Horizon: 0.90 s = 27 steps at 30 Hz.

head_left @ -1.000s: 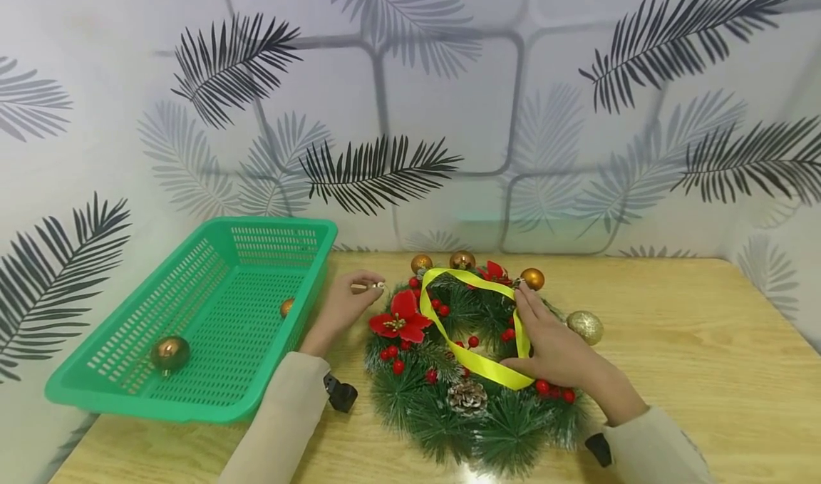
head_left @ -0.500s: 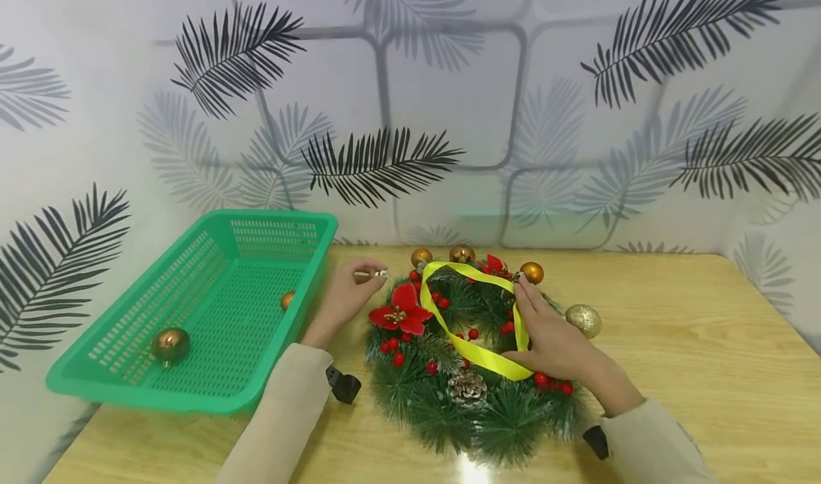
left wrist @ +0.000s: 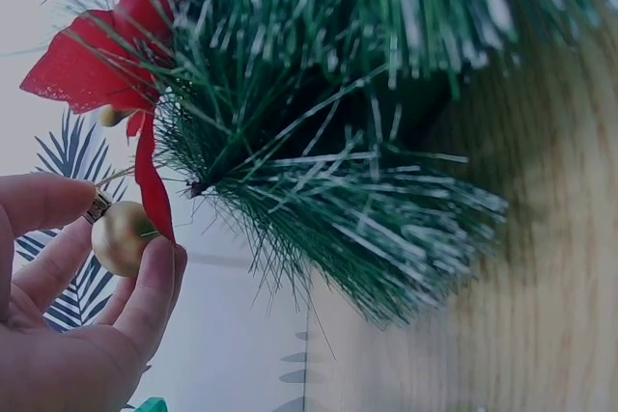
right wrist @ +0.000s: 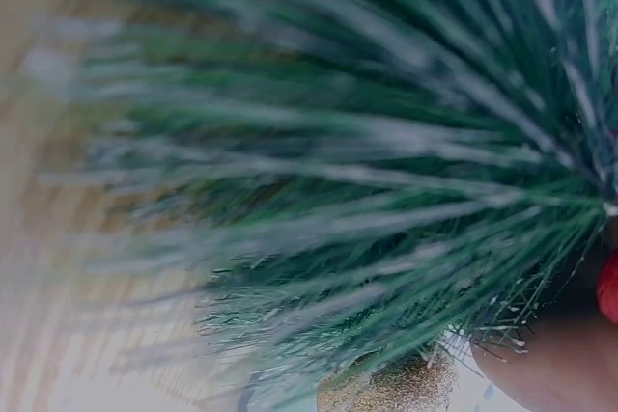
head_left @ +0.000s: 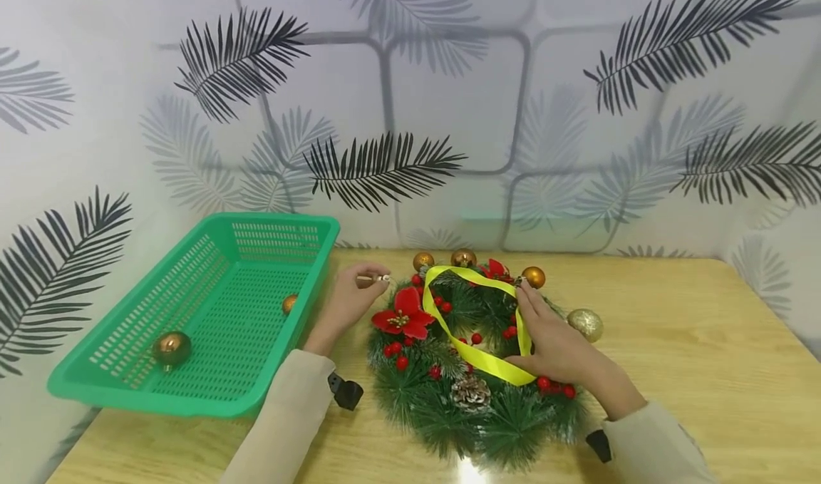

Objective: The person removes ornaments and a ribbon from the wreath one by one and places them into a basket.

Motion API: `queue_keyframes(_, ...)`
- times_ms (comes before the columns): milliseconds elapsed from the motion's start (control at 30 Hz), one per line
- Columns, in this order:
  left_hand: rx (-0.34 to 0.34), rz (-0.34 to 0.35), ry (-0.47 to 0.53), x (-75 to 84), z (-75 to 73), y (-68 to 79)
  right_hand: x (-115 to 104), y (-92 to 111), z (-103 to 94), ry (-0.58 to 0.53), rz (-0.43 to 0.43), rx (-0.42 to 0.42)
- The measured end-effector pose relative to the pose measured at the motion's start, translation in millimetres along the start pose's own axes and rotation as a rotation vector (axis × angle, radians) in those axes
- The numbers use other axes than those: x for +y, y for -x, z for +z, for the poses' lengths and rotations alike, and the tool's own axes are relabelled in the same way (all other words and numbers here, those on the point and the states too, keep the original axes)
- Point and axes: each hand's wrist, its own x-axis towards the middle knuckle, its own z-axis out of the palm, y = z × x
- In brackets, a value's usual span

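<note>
A green Christmas wreath (head_left: 442, 405) lies on the table, with red poinsettias, berries, a pinecone (head_left: 471, 393) and a loop of yellow ribbon (head_left: 494, 366) on it. Just off its left side, my left hand (head_left: 353, 299) pinches a small gold bauble (left wrist: 124, 238) near its metal cap; in the left wrist view the bauble is beside a red petal (left wrist: 82, 65). My right hand (head_left: 554, 341) rests on the wreath's right side with straight fingers, over the ribbon's right edge. Green needles fill most of the right wrist view, where only a bit of skin (right wrist: 541, 359) shows.
A green plastic basket (head_left: 147, 407) stands at the left, with a large bronze bauble (head_left: 172, 350) and a smaller one (head_left: 290, 304) inside. Several baubles line the wreath's far edge, and a glittery gold bauble (head_left: 585, 325) is at its right. A patterned wall rises behind the table.
Both hands keep almost the same place. The left fingers have shifted slightly around the small bauble, and the head view has moved a little.
</note>
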Motion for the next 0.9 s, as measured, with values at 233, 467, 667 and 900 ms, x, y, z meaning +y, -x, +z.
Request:
queue_keyframes(233, 0.002, 0.007, 0.021, 4.0, -2.6, -1.1, 0, 0, -1.5, 0.001, -0.008, 0.005)
queue_keyframes(467, -0.013, 0.011, 0.018, 6.6, -4.7, 0.0, -1, 1, -1.9, -0.013, 0.005, -0.005)
queue_keyframes(667, -0.004, 0.013, 0.039, 7.8, -4.4, 2.8, -1, 2, -1.0, -0.024, 0.004, -0.004)
queue_keyframes(900, 0.0, 0.025, 0.048, 10.6, -4.1, 0.9, 0, 2, -0.7, -0.017, 0.007, -0.009)
